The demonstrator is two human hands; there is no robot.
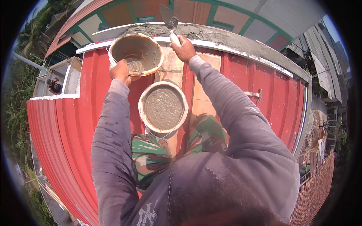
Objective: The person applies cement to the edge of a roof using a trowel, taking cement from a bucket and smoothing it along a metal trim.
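My right hand (184,49) is wrapped round the pale handle of a trowel (167,16), whose blade points away from me over the far ledge. A lump of wet mortar (172,23) sits on the blade near the handle. At the near left rim of a tilted bucket (154,64), my left hand (120,71) is closed on the rim. Mortar coats that bucket's inside, and its mouth faces me. Closer to my knees stands a second bucket (183,116), upright and filled with smooth grey mortar (163,106).
Red corrugated roofing (75,128) spreads beneath me, with tan boards (203,98) laid on it. A hammer (258,95) lies at the right. Grey mortar covers the far ledge (226,37) along a wall. Beyond the roof's left edge, another person (54,86) is visible lower down.
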